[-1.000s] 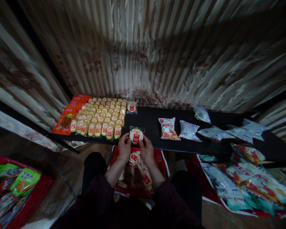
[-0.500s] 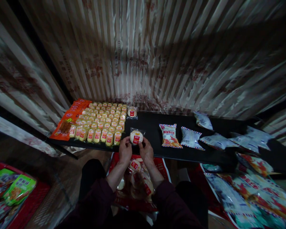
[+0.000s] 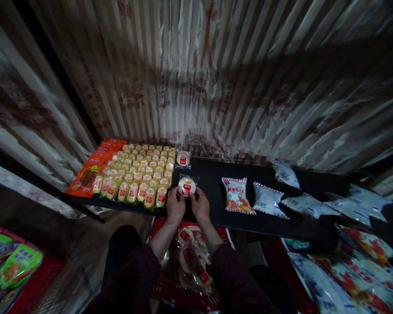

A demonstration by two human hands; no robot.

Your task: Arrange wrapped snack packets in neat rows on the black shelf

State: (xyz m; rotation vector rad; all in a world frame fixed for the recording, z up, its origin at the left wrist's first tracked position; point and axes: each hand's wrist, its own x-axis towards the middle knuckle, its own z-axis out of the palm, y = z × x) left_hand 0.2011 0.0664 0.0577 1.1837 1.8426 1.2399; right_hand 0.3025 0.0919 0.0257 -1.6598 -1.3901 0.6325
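Note:
Both hands hold one round wrapped cake with a red label just above the black shelf. My left hand pinches its left edge and my right hand pinches its right edge. To the left lie rows of several small yellow wrapped cakes. A second round cake rests farther back on the shelf. Below my hands, a red bag holds more of the round cakes.
Orange packets lie at the shelf's left end. A red-patterned snack bag and several pale bags lie to the right. A red basket of green packets sits on the floor at left; more bags are piled at lower right.
The hands have carried the round cake a little farther over the shelf, towards the rows of yellow cakes. The view has tilted upward slightly.

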